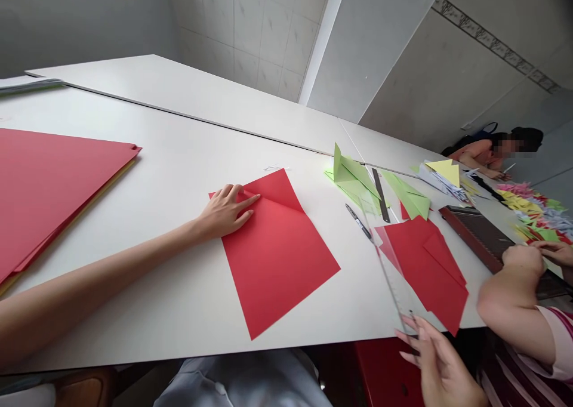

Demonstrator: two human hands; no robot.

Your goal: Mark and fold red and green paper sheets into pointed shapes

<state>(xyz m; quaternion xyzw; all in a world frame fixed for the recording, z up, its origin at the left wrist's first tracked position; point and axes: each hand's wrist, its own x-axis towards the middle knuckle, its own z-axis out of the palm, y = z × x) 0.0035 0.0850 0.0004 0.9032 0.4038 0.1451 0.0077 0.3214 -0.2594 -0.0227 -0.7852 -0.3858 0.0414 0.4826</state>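
Observation:
A red paper sheet [277, 252] lies on the white table [179, 168] with its far corner folded over. My left hand [226, 211] rests flat on that folded corner, fingers stretched out and pressing the paper. My right hand [432, 359] is at the table's near edge, somewhat blurred. Its fingertips pinch the near end of a clear plastic ruler [385, 264], which runs away from me across the table beside a second folded red sheet [430, 264].
A stack of large red sheets [49, 186] lies at the left. Green folded papers [353, 177], a pen [358, 221], a dark ruler [380, 195] and a paper cutter [483, 237] lie ahead right. A co-worker's arm [510, 287] rests at the right; another person [487, 150] sits farther back beside colourful folded pieces [532, 213].

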